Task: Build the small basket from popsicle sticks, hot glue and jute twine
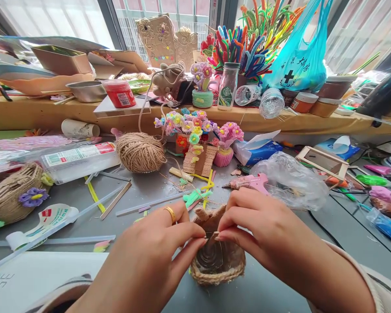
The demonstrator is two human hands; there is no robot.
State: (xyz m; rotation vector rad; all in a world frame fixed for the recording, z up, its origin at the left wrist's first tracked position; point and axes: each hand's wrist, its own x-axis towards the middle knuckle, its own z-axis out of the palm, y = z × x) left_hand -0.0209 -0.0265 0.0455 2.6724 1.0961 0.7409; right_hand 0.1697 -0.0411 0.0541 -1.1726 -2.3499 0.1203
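Both hands fill the bottom of the view, meeting over a small twine-wrapped cup (217, 263) that sits on the grey table (156, 184) just in front of the person. Left hand (150, 261), with a gold ring (170, 213) on one finger, has its fingers drawn together and pinches the cup's near rim; right hand (263, 232) is curled the same way, fingertips pressed to a brown strip (211, 216) that stands up from the far rim, so the two sets of fingertips almost touch. Inside the cup a clear ridged bottom shows. Further back and to the left lies a big ball of jute twine (140, 152), with a twine-covered basket (11, 193) bearing a purple flower at the left edge. Beyond the hands, to the right, a pink glue gun (249, 181) rests beside a crumpled clear plastic bag (289, 180). Behind these stands a cluster of small pipe-cleaner flowers (195, 126), and a blue plastic bag (296, 52) hangs above the cluttered wooden shelf (35, 114).
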